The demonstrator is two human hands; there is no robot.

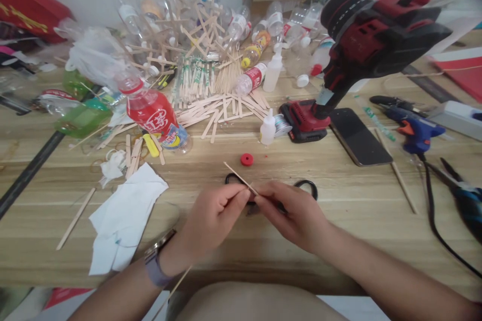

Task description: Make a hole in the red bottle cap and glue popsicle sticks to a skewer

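Note:
A thin wooden stick (237, 174) is pinched between both hands above the front middle of the table. Its far end points up and to the left. My left hand (213, 218) closes thumb and forefinger on it. From the other side, the fingertips of my right hand (291, 213) grip its near end, which they partly hide. Under the hands lie scissors with black handle loops (309, 188), their blades mostly covered. A red bottle cap with a hole (246, 159) rests just beyond the stick. Another thin stick (173, 291) shows below my left wrist at the table edge.
A red-labelled bottle (154, 113), a small dropper bottle (268, 129), a cordless drill (361, 45) and a phone (359, 136) stand or lie beyond the hands. Right are a glue gun (416, 128) and pliers (465, 195); left, white paper (124, 220). Craft sticks (222, 110) and bottles crowd the back.

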